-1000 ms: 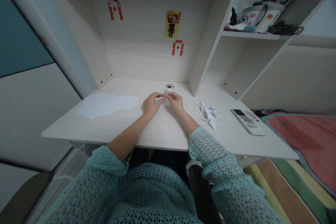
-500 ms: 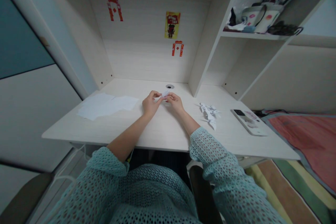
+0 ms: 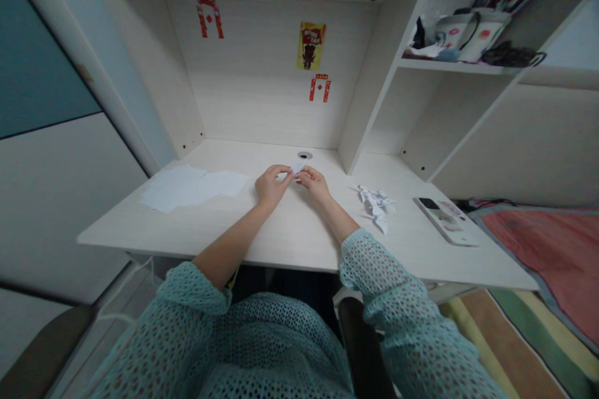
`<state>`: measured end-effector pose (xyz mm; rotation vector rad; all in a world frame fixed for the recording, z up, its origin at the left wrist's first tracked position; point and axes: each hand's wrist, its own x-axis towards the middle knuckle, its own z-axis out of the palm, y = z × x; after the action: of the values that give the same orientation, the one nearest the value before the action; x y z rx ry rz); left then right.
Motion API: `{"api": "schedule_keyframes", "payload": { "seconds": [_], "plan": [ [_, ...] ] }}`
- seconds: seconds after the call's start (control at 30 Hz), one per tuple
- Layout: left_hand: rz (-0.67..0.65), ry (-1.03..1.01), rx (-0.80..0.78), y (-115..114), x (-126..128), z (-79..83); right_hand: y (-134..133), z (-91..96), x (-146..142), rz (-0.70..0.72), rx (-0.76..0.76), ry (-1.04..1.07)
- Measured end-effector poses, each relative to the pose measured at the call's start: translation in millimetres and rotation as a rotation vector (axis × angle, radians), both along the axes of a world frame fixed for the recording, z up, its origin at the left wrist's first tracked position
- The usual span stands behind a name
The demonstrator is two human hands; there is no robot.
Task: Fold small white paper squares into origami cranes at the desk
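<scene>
A small folded piece of white paper is held just above the white desk, near its middle. My left hand pinches its left end with thumb and fingers closed. My right hand pinches the right end in the same way. Both wrists rest on or close to the desk top. Most of the paper is hidden behind my fingertips.
Flat white paper sheets lie at the left of the desk. A heap of folded white paper figures and a phone lie at the right. A cable hole sits behind my hands. Mugs with scissors stand on the shelf.
The small paper has tipped from upright to lying more sideways between my fingertips. My hands stay in the same place; the view has shifted slightly.
</scene>
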<state>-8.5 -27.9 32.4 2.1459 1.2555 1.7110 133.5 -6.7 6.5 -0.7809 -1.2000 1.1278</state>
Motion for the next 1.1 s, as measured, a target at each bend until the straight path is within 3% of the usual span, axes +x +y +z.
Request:
{"api": "schedule_keyframes", "payload": {
  "seconds": [0.27,0.57,1.1],
  "plan": [
    [0.027,0.085,0.130,2,-2,-1.1,-3,4.1,0,0.064,-0.039,0.093],
    [0.056,0.153,0.040,-8,-4,10.1,-8,8.4,-1,0.049,-0.089,0.052],
    [0.032,0.158,0.032,-5,-4,7.6,-6,6.0,-1,0.070,-0.104,0.105]
  ]
}}
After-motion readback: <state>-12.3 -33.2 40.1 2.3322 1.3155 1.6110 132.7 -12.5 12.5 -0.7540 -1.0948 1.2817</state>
